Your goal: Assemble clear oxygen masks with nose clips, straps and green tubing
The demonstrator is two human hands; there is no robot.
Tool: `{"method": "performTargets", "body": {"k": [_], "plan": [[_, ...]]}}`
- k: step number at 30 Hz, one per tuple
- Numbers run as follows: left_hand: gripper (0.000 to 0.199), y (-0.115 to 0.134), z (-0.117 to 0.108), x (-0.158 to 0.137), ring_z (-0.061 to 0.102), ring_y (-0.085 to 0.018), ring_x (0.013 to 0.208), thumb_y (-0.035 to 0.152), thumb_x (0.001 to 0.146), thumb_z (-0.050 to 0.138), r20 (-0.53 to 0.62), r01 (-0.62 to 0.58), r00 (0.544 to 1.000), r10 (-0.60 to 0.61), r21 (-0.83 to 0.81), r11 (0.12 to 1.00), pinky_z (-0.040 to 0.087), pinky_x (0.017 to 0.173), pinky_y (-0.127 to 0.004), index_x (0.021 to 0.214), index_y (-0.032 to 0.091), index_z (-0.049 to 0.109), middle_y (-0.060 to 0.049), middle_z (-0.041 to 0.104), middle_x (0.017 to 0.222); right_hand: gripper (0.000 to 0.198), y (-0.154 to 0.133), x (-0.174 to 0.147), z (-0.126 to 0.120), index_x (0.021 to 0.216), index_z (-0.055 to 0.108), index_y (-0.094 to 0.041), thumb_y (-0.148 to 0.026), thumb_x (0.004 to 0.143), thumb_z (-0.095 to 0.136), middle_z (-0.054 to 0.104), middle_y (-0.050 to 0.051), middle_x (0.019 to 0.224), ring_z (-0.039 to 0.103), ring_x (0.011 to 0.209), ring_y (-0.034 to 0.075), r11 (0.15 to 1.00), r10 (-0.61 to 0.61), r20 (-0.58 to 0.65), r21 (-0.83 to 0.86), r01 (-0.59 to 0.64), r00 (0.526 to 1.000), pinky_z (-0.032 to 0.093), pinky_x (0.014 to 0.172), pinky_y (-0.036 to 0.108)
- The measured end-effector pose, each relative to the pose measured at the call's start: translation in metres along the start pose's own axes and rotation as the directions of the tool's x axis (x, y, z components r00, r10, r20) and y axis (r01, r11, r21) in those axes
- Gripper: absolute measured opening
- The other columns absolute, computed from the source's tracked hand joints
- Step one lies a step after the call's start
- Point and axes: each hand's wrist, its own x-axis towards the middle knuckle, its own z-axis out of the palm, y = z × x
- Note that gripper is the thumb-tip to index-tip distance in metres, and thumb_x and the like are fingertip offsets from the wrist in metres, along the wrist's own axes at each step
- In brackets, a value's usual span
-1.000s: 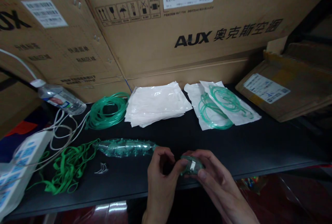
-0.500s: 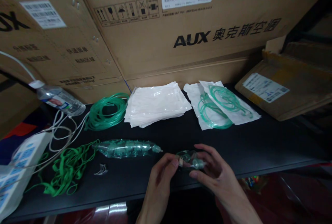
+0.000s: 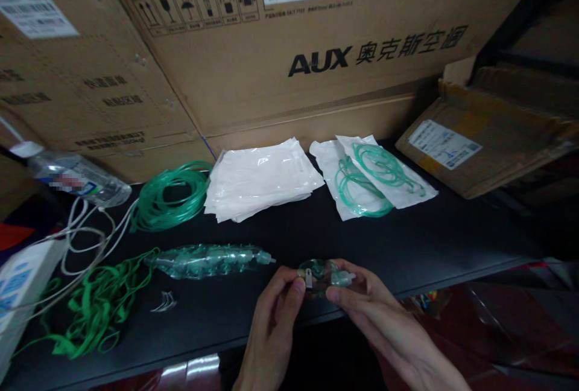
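A clear green oxygen mask (image 3: 320, 268) is held between my hands near the table's front edge, its pale connector (image 3: 344, 279) pointing right. My left hand (image 3: 281, 297) pinches the mask's left end, where a small metal nose clip (image 3: 309, 279) shows beside the thumb. The fingers of my right hand (image 3: 364, 294) close round the connector end. To the left lies a row of nested green masks (image 3: 212, 260). Several loose metal nose clips (image 3: 165, 301) rest in front of it, close to a tangle of green elastic straps (image 3: 97, 303).
Behind stand a large cardboard box (image 3: 253, 89) and, at right, a smaller box (image 3: 470, 143). White pouches (image 3: 262, 180), two pouches with green tubing (image 3: 384, 177) and a tubing coil (image 3: 172, 198) line the back. A bottle (image 3: 76, 175) and power strip (image 3: 27, 288) lie left.
The right hand's spread fingers have closed in on the mask, and the nose clip now shows upright by my left thumb. The view has shifted slightly to the right.
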Motion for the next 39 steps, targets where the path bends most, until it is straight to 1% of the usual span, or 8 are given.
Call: {"method": "performTargets", "body": {"k": [8,12,14,16,21,24,33,39], "plan": [[0.032,-0.005,-0.003,0.003,0.069,-0.019,0.092,0.046,0.101,0.058,0.094,0.026,0.995,-0.026,0.0,1.0,0.053,0.085,-0.026,0.112,0.024,0.078,-0.004,0.078,0.101,0.035,0.004,0.002,0.007,0.09,0.067,-0.022,-0.032,0.069,0.094,0.07,-0.004,0.083,0.063,0.081,0.012,0.992,-0.125,0.005,-0.023,0.125,0.992,0.048,0.079,0.021],[0.031,-0.005,-0.005,0.004,0.069,-0.018,0.091,0.046,0.1,0.061,0.072,0.041,0.997,-0.042,0.014,0.999,0.052,0.083,-0.025,0.113,0.025,0.079,-0.002,0.079,0.102,0.059,0.001,0.0,0.009,0.125,0.06,-0.031,-0.033,0.074,0.09,0.07,-0.005,0.09,0.067,0.087,0.014,0.987,-0.136,-0.025,-0.091,0.134,0.99,0.051,0.084,0.026],[0.03,-0.005,-0.005,0.004,0.069,-0.018,0.09,0.046,0.1,0.061,0.073,0.039,0.997,-0.04,0.015,0.999,0.052,0.082,-0.024,0.112,0.025,0.079,-0.002,0.079,0.102,0.063,-0.003,-0.001,0.006,0.134,0.058,-0.034,-0.032,0.078,0.086,0.07,-0.003,0.098,0.068,0.094,0.016,0.965,-0.162,0.044,-0.2,0.168,0.986,0.052,0.088,0.028],[0.031,-0.006,-0.006,0.003,0.069,-0.019,0.089,0.048,0.098,0.064,0.087,0.054,0.995,-0.052,-0.015,0.998,0.052,0.082,-0.026,0.11,0.025,0.081,-0.003,0.08,0.102,0.044,-0.007,-0.001,0.002,0.123,0.066,-0.03,-0.031,0.082,0.083,0.071,-0.001,0.104,0.068,0.097,0.017,0.917,-0.173,0.136,-0.338,0.21,0.975,0.052,0.09,0.029],[0.035,-0.02,-0.009,-0.007,0.065,-0.027,0.123,0.052,0.079,0.084,-0.085,0.298,0.939,-0.334,-0.288,0.91,0.047,0.106,-0.037,0.104,0.028,0.082,-0.005,0.077,0.125,0.034,-0.016,-0.003,-0.003,0.113,0.067,-0.028,-0.031,0.083,0.082,0.073,-0.001,0.1,0.069,0.092,0.018,0.858,-0.156,0.226,-0.452,0.245,0.962,0.055,0.085,0.029],[0.035,-0.025,-0.011,-0.011,0.06,-0.03,0.132,0.049,0.075,0.087,-0.049,0.354,0.911,-0.409,-0.413,0.839,0.043,0.111,-0.043,0.102,0.027,0.082,-0.007,0.076,0.128,0.026,-0.019,-0.004,-0.002,0.111,0.071,-0.027,-0.033,0.086,0.08,0.072,0.001,0.103,0.069,0.095,0.019,0.825,-0.173,0.272,-0.485,0.29,0.947,0.055,0.086,0.03],[0.026,-0.019,-0.013,-0.005,0.061,-0.023,0.124,0.042,0.092,0.073,0.047,0.225,0.974,-0.22,-0.267,0.937,0.039,0.112,-0.034,0.114,0.029,0.078,-0.002,0.074,0.124,0.034,-0.01,-0.002,-0.003,0.123,0.077,-0.033,-0.035,0.089,0.076,0.064,0.006,0.124,0.063,0.12,0.023,0.678,-0.284,0.243,-0.633,0.373,0.928,0.053,0.099,0.033],[0.017,-0.008,-0.011,0.004,0.064,-0.016,0.1,0.039,0.096,0.068,0.023,0.015,1.0,-0.013,-0.06,0.998,0.049,0.091,-0.022,0.103,0.029,0.079,0.001,0.071,0.098,0.034,-0.016,-0.002,-0.001,0.129,0.073,-0.03,-0.031,0.096,0.069,0.072,0.006,0.123,0.068,0.115,0.022,0.561,-0.291,0.326,-0.703,0.437,0.899,0.055,0.098,0.031]]}}
